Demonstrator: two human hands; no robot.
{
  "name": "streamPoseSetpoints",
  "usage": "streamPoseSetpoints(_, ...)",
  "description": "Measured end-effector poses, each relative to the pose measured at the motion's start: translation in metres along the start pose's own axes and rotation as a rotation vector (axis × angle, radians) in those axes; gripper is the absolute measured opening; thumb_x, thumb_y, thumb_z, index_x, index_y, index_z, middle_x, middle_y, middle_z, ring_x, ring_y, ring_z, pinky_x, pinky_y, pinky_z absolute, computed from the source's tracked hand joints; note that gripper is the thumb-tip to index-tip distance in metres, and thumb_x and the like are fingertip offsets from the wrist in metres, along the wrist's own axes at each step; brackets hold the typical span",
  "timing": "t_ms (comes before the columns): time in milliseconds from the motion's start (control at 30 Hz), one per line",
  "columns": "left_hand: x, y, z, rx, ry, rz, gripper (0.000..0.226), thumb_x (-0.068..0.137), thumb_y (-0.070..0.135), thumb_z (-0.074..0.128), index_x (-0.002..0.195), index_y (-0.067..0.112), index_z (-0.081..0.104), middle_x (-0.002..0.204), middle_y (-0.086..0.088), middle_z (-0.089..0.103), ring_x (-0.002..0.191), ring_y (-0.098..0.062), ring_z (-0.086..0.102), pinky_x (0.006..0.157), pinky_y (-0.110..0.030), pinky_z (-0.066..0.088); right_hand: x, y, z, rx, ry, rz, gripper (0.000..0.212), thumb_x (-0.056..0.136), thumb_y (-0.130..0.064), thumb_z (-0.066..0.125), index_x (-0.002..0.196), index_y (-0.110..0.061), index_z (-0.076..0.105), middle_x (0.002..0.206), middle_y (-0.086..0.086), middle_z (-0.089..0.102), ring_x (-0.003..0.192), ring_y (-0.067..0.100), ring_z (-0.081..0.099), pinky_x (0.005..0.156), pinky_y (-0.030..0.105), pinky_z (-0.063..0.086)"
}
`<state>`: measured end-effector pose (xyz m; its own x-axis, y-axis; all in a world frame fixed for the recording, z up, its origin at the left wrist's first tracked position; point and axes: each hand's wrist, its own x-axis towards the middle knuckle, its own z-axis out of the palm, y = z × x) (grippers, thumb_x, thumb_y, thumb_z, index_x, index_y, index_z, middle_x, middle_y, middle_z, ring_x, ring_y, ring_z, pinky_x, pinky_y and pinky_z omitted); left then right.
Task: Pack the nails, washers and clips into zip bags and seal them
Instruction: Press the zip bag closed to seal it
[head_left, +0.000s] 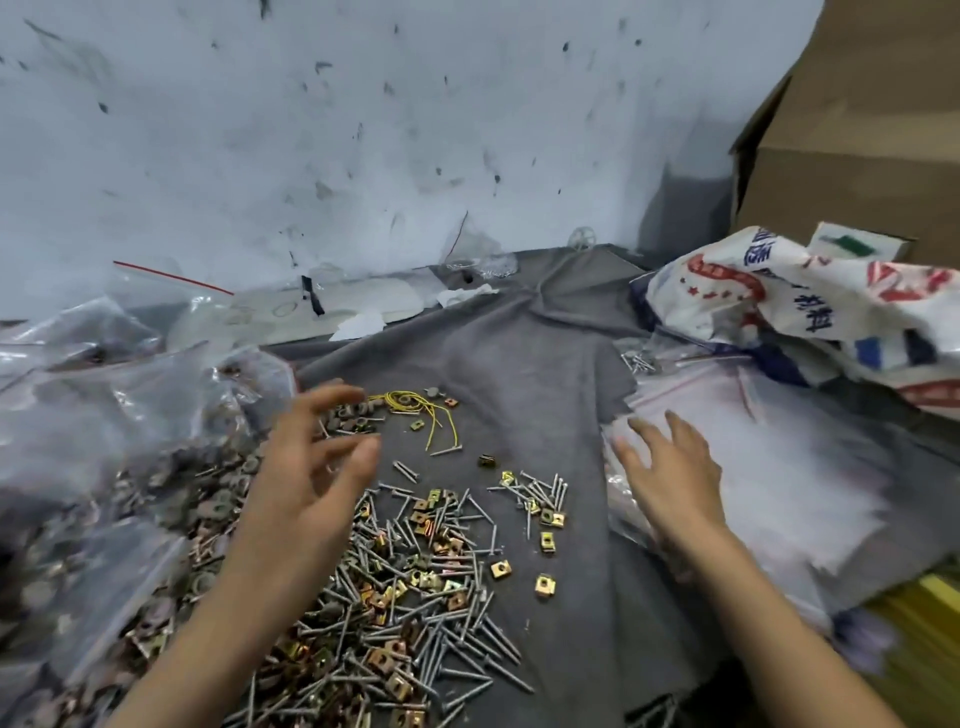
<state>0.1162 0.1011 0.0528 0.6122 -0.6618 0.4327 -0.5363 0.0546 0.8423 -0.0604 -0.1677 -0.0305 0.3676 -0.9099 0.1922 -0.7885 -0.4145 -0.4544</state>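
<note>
The hardware lies loose on a grey cloth (545, 364), presumably so that it can be picked over by kind. Nails (467, 649) and brass-coloured clips (501, 569) are mixed in a heap at the lower centre of the frame, and a small cluster of washers (353, 413) sits above it beside a tangle of yellow wire (415, 410); more washers spill out at lower left. Filled bags (104, 415) are banked at the left edge, out of the working patch, while a flat stack of empty zip bags (779, 467) lies at the right within easy reach. That looks like a deliberate split — stock in the middle, finished on one side, fresh bags on the other. The left hand (311, 467) hovers over the washers at centre left with its palm turned inward and its fingers spread and loosely bent, holding nothing that I can make out, though it is blurred. The right hand (670, 473) reaches palm down over the near edge of the empty bags with its fingers splayed and pinching nothing — whether it touches the top bag I cannot tell. It seems poised to draw a bag off. A printed woven sack (805, 296) and a cardboard box (857, 130) fill the upper right.
</note>
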Motion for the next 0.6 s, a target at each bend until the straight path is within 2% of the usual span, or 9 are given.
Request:
streamPoseSetpoints(33,-0.004,-0.003,0.012,0.042,-0.071,0.017,0.034,0.082,0.048,0.053,0.112,0.056,0.042,0.123,0.011,0.058,0.101,0.005,0.06,0.073,-0.008,0.048,0.007,0.005,-0.005,0.008,0.02,0.039,0.051,0.094,-0.056,0.036,0.14,-0.035,0.041,0.158,0.013,0.012,0.145,0.031,0.005,0.114,0.047,0.013)
streamPoseSetpoints(100,-0.013,-0.016,0.031,0.155,-0.19,0.049,0.042,0.086,0.038,0.056,0.121,0.051,0.037,0.139,0.012,0.041,0.112,0.006,0.053,0.09,-0.014,0.046,0.024,0.017,-0.014,-0.032,-0.088,0.183,0.056,0.093,-0.062,0.029,0.144,-0.037,0.033,0.158,0.018,-0.001,0.144,0.038,-0.007,0.114,0.05,0.003)
streamPoseSetpoints(167,-0.018,-0.031,0.041,0.271,-0.254,0.039,0.049,0.091,0.03,0.057,0.126,0.051,0.029,0.145,0.01,0.031,0.126,-0.003,0.044,0.108,-0.031,0.038,0.036,0.029,-0.016,-0.144,-0.246,0.287,0.065,0.093,-0.064,0.023,0.148,-0.028,0.025,0.158,0.019,0.001,0.143,0.043,-0.001,0.115,0.051,0.004)
streamPoseSetpoints(200,-0.021,-0.039,0.043,0.316,-0.266,0.022,0.052,0.092,0.03,0.056,0.128,0.05,0.026,0.145,0.009,0.029,0.129,-0.007,0.04,0.111,-0.032,0.033,0.038,0.034,-0.013,-0.203,-0.3,0.286,0.069,0.094,-0.063,0.021,0.149,-0.023,0.023,0.158,0.017,0.006,0.143,0.041,0.004,0.116,0.051,0.008)
streamPoseSetpoints(300,-0.029,-0.057,0.05,0.353,-0.239,0.015,0.053,0.092,0.027,0.057,0.132,0.044,0.026,0.139,0.011,0.036,0.125,-0.008,0.043,0.103,-0.023,0.032,0.037,0.044,-0.004,-0.237,-0.305,0.195,0.07,0.096,-0.056,0.022,0.148,-0.01,0.023,0.158,0.008,0.017,0.144,0.028,0.016,0.115,0.051,0.012)
streamPoseSetpoints(367,-0.033,-0.065,0.052,0.365,-0.209,0.048,0.052,0.092,0.023,0.059,0.132,0.041,0.032,0.134,0.011,0.042,0.122,-0.006,0.046,0.099,-0.023,0.035,0.037,0.045,-0.005,-0.212,-0.294,0.174,0.067,0.096,-0.054,0.023,0.147,-0.01,0.027,0.156,0.007,0.022,0.143,0.026,0.02,0.115,0.051,0.013)
streamPoseSetpoints(500,-0.035,-0.07,0.05,0.336,-0.128,0.092,0.053,0.09,0.013,0.061,0.13,0.04,0.04,0.122,0.014,0.052,0.112,0.005,0.05,0.092,-0.027,0.043,0.033,0.044,-0.01,-0.21,-0.344,0.105,0.05,0.098,-0.051,0.022,0.145,-0.037,0.031,0.157,0.013,0.017,0.144,0.03,0.017,0.113,0.051,0.014)
streamPoseSetpoints(533,-0.036,-0.069,0.049,0.326,-0.121,0.094,0.053,0.09,0.013,0.061,0.129,0.041,0.041,0.119,0.015,0.053,0.11,0.005,0.051,0.091,-0.029,0.046,0.032,0.045,-0.01,-0.221,-0.337,0.087,0.048,0.098,-0.051,0.021,0.144,-0.041,0.031,0.156,0.014,0.017,0.143,0.031,0.018,0.112,0.049,0.017)
streamPoseSetpoints(600,-0.038,-0.068,0.048,0.317,-0.119,0.103,0.052,0.09,0.013,0.061,0.129,0.042,0.042,0.119,0.018,0.052,0.107,0.003,0.054,0.09,-0.032,0.048,0.031,0.046,-0.009,-0.24,-0.307,0.056,0.049,0.1,-0.047,0.019,0.145,-0.034,0.03,0.155,0.012,0.021,0.141,0.029,0.022,0.111,0.047,0.022)
